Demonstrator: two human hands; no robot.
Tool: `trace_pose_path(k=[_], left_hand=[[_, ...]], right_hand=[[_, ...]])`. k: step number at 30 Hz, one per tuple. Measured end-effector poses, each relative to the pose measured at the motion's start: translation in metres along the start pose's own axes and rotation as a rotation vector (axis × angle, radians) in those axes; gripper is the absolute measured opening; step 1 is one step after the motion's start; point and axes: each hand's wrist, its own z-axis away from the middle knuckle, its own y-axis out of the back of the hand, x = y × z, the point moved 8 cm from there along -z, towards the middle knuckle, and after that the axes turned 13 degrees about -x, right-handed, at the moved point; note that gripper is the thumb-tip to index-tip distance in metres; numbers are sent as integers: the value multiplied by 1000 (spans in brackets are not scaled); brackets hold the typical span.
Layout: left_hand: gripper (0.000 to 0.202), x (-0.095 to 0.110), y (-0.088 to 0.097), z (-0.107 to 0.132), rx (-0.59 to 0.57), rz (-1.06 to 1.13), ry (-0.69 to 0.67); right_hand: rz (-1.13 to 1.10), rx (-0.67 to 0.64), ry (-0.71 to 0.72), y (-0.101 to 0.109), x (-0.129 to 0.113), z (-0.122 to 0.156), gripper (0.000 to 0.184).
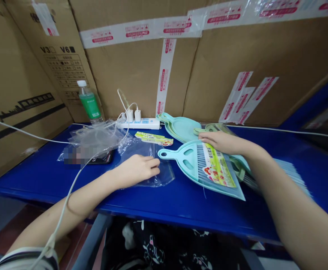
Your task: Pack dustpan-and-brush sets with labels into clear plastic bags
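My left hand [140, 170] lies over a clear plastic bag [164, 176] on the table, its fingers curled together on the film. Over to the right, my right hand [222, 142] grips the far edge of a light-blue dustpan [187, 174]. A small brush with grey-blue bristles [201, 161] is nested in that dustpan, and a yellow-green card label [218, 167] lies across it. The dustpan's looped handle points toward my left hand. My right thumb is hidden. Behind it are more dustpans [184, 127], blue and green, partly stacked.
Loose card labels [154, 138] lie near a white power strip [147, 123] with plugged chargers. A pile of clear bags [96, 138] partly covers a dark object at left, beside a green-labelled bottle [90, 103]. A white cable crosses my left forearm. Cardboard [141, 75] walls the back.
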Motion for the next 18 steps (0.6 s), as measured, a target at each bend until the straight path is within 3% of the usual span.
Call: trace_pose_path(k=[3,10,14,18], left_hand=[[19,-2,4,3,76,-7,32],[26,8,15,6,221,33,-50],[28,8,16,6,224,58,-70],[34,8,8,3,112,89,-82]], right_hand=[[5,8,5,0,-4,0,23],[-25,-18,30,-7,-30,-1,24],[-18,-22,22,-6,-32,1,26],[-8,39,-1,2,-24,5,23]])
